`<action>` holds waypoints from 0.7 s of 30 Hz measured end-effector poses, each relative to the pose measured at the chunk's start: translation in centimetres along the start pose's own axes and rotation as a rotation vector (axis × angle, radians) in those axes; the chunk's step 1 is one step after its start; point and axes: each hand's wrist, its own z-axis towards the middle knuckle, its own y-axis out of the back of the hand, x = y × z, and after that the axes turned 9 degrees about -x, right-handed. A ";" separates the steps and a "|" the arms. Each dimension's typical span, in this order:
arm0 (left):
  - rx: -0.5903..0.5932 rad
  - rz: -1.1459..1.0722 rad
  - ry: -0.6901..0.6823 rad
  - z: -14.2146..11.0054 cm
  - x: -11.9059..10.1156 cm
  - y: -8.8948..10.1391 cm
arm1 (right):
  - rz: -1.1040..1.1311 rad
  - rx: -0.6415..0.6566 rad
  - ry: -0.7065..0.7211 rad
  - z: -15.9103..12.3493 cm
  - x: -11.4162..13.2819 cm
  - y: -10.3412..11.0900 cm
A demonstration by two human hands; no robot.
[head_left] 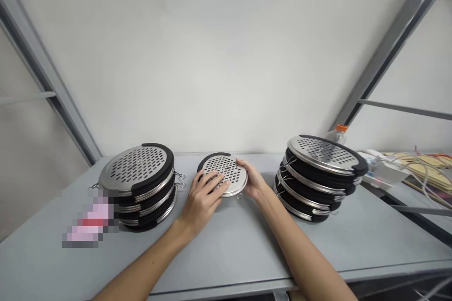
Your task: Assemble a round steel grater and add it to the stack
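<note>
Between two stacks is a round perforated metal disc (231, 176) with a black band along its far left rim. My right hand (251, 179) grips its right edge, thumb on top and the other fingers mostly hidden underneath. Across its left and front face lie the spread fingers of my left hand (203, 197), touching the surface. Whether the disc rests on the table or is slightly raised, I cannot tell. Similar discs form a left stack (137, 169) and a right stack (323, 155), with black bands and small wire hooks at their sides.
The grey table (219, 254) meets a pale wall (226, 56) at the back. A blurred-out pink item (90, 221) lies by the left stack. Behind the right stack are an orange-capped bottle (341, 135), a white box (383, 171) and cables (423, 169). Metal frame posts (52, 66) flank both sides.
</note>
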 end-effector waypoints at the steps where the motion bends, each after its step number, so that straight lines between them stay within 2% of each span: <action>1: -0.002 -0.007 0.007 0.0 0.1 0.0 | -0.015 -0.007 0.007 0.0 0.1 0.0; 6: -0.024 -0.031 0.005 -0.2 0.4 0.0 | -0.085 -0.015 0.004 0.4 0.1 0.5; 10: -0.007 -0.043 -0.006 -0.1 0.4 0.0 | -0.116 0.058 -0.033 0.6 0.4 1.1; 14: 0.009 -0.090 -0.012 0.2 0.4 0.4 | -0.177 0.093 -0.001 0.3 1.2 1.5; 18: -0.050 -0.205 0.006 0.8 0.8 1.4 | -0.212 0.152 0.034 0.6 1.5 2.0; 21: -0.139 -0.335 -0.042 1.5 0.1 2.6 | -0.276 0.096 0.108 1.4 1.0 2.5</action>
